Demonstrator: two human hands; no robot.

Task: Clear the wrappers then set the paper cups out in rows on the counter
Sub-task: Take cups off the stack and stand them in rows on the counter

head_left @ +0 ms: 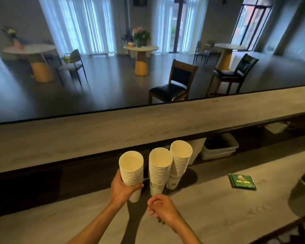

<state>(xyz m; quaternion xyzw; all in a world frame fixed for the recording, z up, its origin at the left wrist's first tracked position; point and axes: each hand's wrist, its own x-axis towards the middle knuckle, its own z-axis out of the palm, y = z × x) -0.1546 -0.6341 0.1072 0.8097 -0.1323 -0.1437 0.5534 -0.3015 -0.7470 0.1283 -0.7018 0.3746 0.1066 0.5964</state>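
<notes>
Left hand (124,188) wrapped round left cup stack (131,170), lifted off counter (218,205). Right hand (161,208) fingers loosely curled near base of middle cup stack (159,170) (pinching anything? cannot tell). Right cup stack (180,161) standing just beside middle one, leaning toward it. Green packet (242,180) flat on counter, well right.

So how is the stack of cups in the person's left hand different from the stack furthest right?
The left stack is gripped by the left hand and lifted clear of the counter; the right stack stands on it untouched. The right stack leans left and sits farther back. Both are nested white paper cups, mouths up.
</notes>
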